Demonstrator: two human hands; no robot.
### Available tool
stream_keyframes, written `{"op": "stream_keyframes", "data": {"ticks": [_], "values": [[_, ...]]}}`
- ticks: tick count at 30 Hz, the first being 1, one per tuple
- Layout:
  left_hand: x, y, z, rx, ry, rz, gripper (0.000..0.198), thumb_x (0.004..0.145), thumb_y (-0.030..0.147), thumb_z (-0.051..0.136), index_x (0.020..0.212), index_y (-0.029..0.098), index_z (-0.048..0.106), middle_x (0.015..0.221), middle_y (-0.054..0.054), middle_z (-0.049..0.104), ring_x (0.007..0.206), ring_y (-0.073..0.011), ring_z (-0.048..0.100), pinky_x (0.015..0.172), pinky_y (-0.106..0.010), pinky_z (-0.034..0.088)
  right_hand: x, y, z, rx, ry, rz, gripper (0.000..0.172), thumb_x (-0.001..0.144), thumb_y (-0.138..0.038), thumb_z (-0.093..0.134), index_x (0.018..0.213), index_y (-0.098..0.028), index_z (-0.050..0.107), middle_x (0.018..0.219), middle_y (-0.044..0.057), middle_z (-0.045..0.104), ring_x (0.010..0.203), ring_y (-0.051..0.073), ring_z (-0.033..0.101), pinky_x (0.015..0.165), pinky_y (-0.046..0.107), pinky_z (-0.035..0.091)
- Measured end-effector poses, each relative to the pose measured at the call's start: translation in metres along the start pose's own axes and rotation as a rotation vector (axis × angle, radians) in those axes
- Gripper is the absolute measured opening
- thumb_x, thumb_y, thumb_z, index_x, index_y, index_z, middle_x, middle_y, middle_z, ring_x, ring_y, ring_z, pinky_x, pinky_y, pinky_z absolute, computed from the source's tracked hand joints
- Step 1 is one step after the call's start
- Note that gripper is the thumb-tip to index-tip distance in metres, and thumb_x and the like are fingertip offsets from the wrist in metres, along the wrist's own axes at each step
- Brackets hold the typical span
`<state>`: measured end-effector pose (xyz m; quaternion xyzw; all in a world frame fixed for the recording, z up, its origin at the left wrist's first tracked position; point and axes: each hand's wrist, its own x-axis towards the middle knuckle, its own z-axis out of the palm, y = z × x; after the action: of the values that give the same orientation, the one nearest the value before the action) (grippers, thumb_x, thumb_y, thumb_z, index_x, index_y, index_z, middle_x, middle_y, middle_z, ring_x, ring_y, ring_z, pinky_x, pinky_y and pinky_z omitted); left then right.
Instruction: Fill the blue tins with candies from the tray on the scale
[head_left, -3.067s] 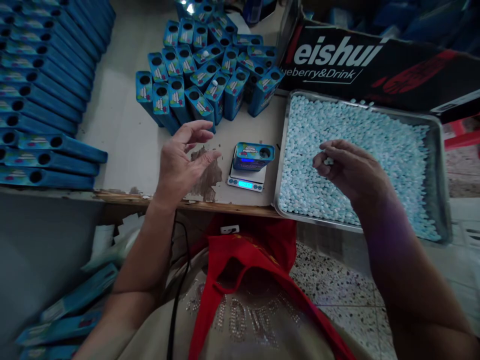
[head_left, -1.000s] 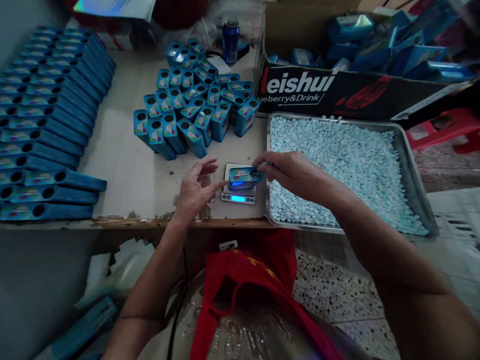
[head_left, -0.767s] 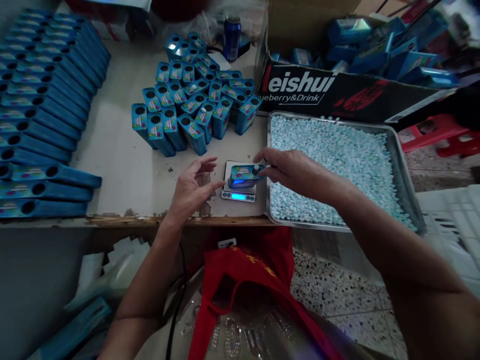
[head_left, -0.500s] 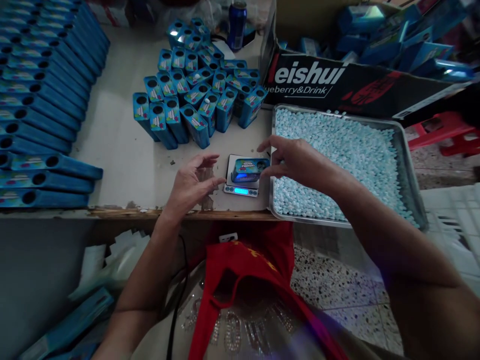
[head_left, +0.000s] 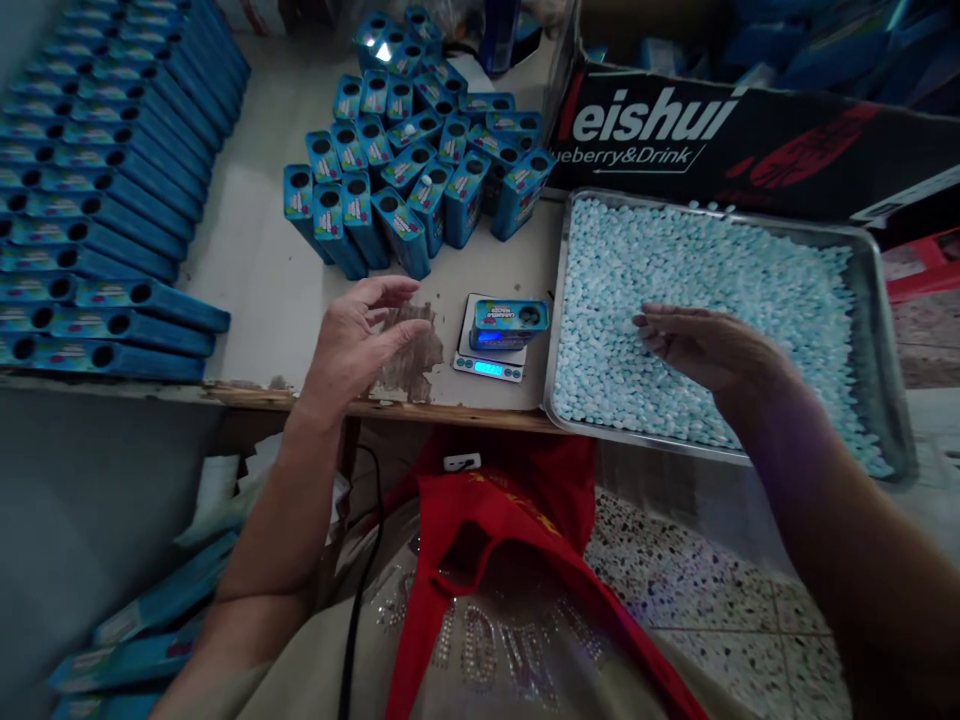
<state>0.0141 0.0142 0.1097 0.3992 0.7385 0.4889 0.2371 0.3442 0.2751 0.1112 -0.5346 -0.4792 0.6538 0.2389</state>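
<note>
A small blue carton with a round hole in its top stands on a small digital scale, whose display glows blue. To its left, my left hand is held over the table, thumb and fingers apart, with nothing in it. My right hand hovers over a metal tray of pale blue candies. Its fingers are stretched out and I see nothing held in them; the thumb is partly hidden. Behind the scale stands a loose group of similar blue cartons, with a white candy resting on a few tops.
Rows of blue cartons fill the table's left side. A black cardboard box holding more cartons stands behind the tray. A dark blue can is at the back. The worn wooden table edge runs in front of me.
My right hand has left the carton on the scale and moved right over the candy tray. My left hand has drawn slightly away from the scale. The view has shifted a little.
</note>
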Motion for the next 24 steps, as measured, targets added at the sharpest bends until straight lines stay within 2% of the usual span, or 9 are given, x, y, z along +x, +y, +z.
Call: {"op": "stream_keyframes", "data": {"ticks": [2, 4, 9, 12, 14, 17, 20, 24], "values": [[-0.001, 0.007, 0.000, 0.028, -0.017, 0.002, 0.037, 0.087, 0.025, 0.094, 0.122, 0.026, 0.083, 0.129, -0.009, 0.079, 0.128, -0.0329, 0.075, 0.120, -0.054, 0.062, -0.007, -0.005, 0.004, 0.014, -0.029, 0.049, 0.025, 0.070, 0.008, 0.077, 0.080, -0.014, 0.083, 0.088, 0.011, 0.077, 0.078, 0.013, 0.071, 0.064, 0.015, 0.059], [-0.002, 0.014, 0.001, 0.056, -0.043, 0.001, 0.039, 0.087, 0.027, 0.094, 0.124, 0.026, 0.083, 0.131, -0.010, 0.079, 0.129, -0.0333, 0.075, 0.120, -0.054, 0.061, -0.013, -0.015, 0.010, -0.004, -0.086, 0.061, 0.027, 0.073, 0.009, 0.073, 0.081, -0.014, 0.085, 0.091, 0.010, 0.079, 0.081, 0.012, 0.074, 0.071, 0.014, 0.061], [-0.004, 0.022, 0.004, 0.117, -0.102, 0.020, 0.045, 0.088, 0.034, 0.091, 0.131, 0.024, 0.082, 0.139, -0.010, 0.078, 0.134, -0.0341, 0.073, 0.123, -0.056, 0.059, -0.023, -0.029, 0.032, -0.086, -0.275, -0.109, 0.005, 0.090, -0.010, 0.085, 0.092, -0.014, 0.085, 0.098, 0.012, 0.084, 0.075, 0.014, 0.076, 0.072, 0.025, 0.063], [-0.005, 0.019, 0.007, 0.108, -0.101, 0.026, 0.047, 0.088, 0.037, 0.090, 0.132, 0.022, 0.082, 0.139, -0.010, 0.078, 0.134, -0.0338, 0.073, 0.123, -0.055, 0.060, -0.026, -0.033, 0.051, -0.112, -0.362, -0.238, 0.028, 0.081, -0.027, 0.099, 0.103, -0.016, 0.085, 0.092, 0.009, 0.083, 0.063, 0.013, 0.069, 0.059, 0.025, 0.057], [-0.006, 0.018, 0.010, 0.102, -0.091, 0.035, 0.047, 0.089, 0.038, 0.090, 0.132, 0.022, 0.082, 0.138, -0.010, 0.079, 0.132, -0.0335, 0.074, 0.122, -0.054, 0.061, -0.027, -0.036, 0.066, -0.148, -0.400, -0.333, 0.037, 0.073, -0.036, 0.106, 0.098, -0.018, 0.085, 0.079, 0.005, 0.078, 0.055, 0.012, 0.062, 0.050, 0.026, 0.049], [-0.006, 0.018, 0.016, 0.116, -0.082, 0.069, 0.048, 0.088, 0.038, 0.094, 0.132, 0.022, 0.083, 0.137, -0.010, 0.079, 0.131, -0.0333, 0.074, 0.122, -0.052, 0.060, -0.027, -0.041, 0.089, -0.224, -0.418, -0.456, 0.040, 0.070, -0.050, 0.108, 0.079, -0.023, 0.081, 0.059, -0.002, 0.063, 0.049, 0.011, 0.050, 0.044, 0.027, 0.035], [-0.004, 0.020, 0.024, 0.131, -0.085, 0.114, 0.051, 0.085, 0.034, 0.099, 0.132, 0.022, 0.083, 0.134, -0.011, 0.079, 0.129, -0.0328, 0.074, 0.120, -0.050, 0.060, -0.027, -0.040, 0.107, -0.295, -0.450, -0.542, 0.043, 0.071, -0.060, 0.106, 0.072, -0.025, 0.080, 0.057, -0.002, 0.061, 0.052, 0.012, 0.048, 0.047, 0.029, 0.034], [0.001, 0.025, 0.034, 0.146, -0.123, 0.145, 0.055, 0.083, 0.028, 0.104, 0.134, 0.022, 0.083, 0.132, -0.010, 0.079, 0.127, -0.0317, 0.075, 0.116, -0.045, 0.060, -0.019, -0.030, 0.118, -0.343, -0.453, -0.481, 0.039, 0.078, -0.060, 0.102, 0.075, -0.025, 0.084, 0.057, 0.000, 0.062, 0.052, 0.014, 0.048, 0.048, 0.030, 0.033]]}}
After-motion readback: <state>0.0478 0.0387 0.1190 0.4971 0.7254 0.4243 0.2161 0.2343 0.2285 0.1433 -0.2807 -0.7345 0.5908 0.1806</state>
